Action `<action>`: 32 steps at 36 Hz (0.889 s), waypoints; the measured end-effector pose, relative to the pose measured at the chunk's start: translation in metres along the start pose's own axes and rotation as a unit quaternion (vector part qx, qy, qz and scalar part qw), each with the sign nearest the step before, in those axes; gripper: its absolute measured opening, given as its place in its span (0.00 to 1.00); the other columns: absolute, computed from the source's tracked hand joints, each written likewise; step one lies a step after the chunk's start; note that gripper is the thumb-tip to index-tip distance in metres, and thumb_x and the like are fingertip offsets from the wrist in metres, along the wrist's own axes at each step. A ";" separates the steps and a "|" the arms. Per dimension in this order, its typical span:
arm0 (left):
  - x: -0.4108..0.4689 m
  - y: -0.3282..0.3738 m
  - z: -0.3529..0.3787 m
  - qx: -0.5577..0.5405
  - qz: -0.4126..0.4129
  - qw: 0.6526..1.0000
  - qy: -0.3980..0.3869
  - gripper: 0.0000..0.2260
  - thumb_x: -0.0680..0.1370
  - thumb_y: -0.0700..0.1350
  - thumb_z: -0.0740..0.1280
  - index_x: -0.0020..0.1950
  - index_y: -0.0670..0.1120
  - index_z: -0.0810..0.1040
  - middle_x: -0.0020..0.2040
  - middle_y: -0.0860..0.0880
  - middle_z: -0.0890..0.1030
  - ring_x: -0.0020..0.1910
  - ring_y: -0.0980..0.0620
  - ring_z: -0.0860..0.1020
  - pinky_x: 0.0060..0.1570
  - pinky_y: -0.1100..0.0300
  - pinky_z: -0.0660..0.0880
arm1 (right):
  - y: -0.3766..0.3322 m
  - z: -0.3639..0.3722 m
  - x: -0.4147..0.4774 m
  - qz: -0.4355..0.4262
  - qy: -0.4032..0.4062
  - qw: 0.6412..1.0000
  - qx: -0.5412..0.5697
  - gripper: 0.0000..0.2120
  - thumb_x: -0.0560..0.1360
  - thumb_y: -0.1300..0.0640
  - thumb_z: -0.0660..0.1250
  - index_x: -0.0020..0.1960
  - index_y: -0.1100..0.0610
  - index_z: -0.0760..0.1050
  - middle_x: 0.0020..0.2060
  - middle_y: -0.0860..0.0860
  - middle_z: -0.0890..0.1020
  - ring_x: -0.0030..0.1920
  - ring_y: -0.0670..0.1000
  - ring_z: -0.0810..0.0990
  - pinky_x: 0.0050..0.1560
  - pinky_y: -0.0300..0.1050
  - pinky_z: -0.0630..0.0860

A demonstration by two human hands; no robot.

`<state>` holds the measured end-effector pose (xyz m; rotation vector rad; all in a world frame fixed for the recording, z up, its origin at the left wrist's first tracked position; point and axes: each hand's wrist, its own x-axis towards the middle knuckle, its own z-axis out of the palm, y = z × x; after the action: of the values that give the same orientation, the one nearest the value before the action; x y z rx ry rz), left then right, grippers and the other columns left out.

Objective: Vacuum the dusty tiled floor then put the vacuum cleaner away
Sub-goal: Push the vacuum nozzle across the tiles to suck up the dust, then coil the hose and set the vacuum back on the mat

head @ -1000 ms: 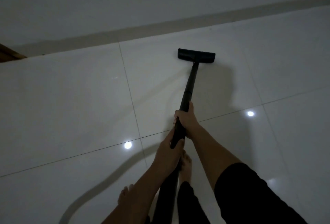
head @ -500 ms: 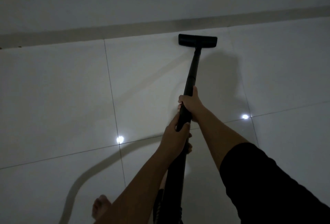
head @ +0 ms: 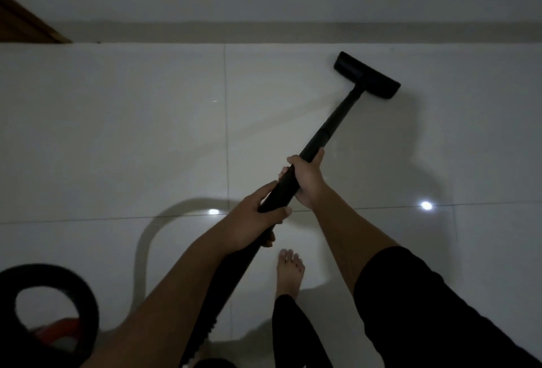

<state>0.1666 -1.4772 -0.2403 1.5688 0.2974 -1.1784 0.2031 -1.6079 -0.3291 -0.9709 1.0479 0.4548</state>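
Both hands grip a black vacuum wand (head: 328, 130) that slants up to the right over the glossy white tiled floor (head: 117, 139). My right hand (head: 308, 180) holds the tube higher up, my left hand (head: 252, 221) just below it. The black floor head (head: 366, 76) rests on the tiles near the far wall, turned at an angle. At the bottom left the vacuum cleaner body (head: 50, 309) shows a black looped handle and a red part. The hose runs down from my left hand and out of view.
A grey skirting strip (head: 293, 32) runs along the white wall at the back. A brown wooden edge (head: 26, 24) sits in the far left corner. My bare right foot (head: 289, 272) stands on the tile below the hands. Two ceiling lights reflect in the floor.
The wand and floor head have swung to the right and now slant instead of pointing straight ahead. The view shifted, bringing the vacuum body and the brown edge into sight.
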 end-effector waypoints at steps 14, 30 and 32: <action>-0.165 -0.082 -0.130 0.287 -0.046 0.957 0.025 0.30 0.74 0.46 0.70 0.73 0.55 0.60 0.53 0.48 0.78 0.45 0.48 0.81 0.52 0.56 0.77 | 0.147 0.142 -0.095 0.052 -0.021 0.996 0.069 0.39 0.79 0.65 0.61 0.77 0.36 0.44 0.35 0.54 0.73 0.31 0.48 0.73 0.34 0.43 0.75; -0.342 -0.214 -0.253 0.415 -0.076 0.875 0.237 0.22 0.76 0.51 0.66 0.70 0.60 0.67 0.63 0.51 0.77 0.59 0.49 0.76 0.50 0.58 0.70 | 0.339 0.295 -0.199 0.058 -0.071 0.984 0.154 0.43 0.81 0.62 0.60 0.76 0.38 0.31 0.36 0.54 0.74 0.34 0.49 0.74 0.42 0.46 0.78; -0.348 -0.219 -0.264 0.396 -0.079 0.883 0.239 0.22 0.76 0.50 0.67 0.69 0.60 0.69 0.64 0.52 0.77 0.60 0.50 0.75 0.53 0.57 0.71 | 0.349 0.304 -0.200 0.052 -0.072 0.982 0.167 0.43 0.81 0.61 0.60 0.76 0.38 0.32 0.38 0.54 0.74 0.35 0.48 0.74 0.42 0.46 0.79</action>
<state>-0.0165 -1.0407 -0.1187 2.6118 0.2783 -1.0719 0.0157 -1.1449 -0.2622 -0.5773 1.0069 0.4125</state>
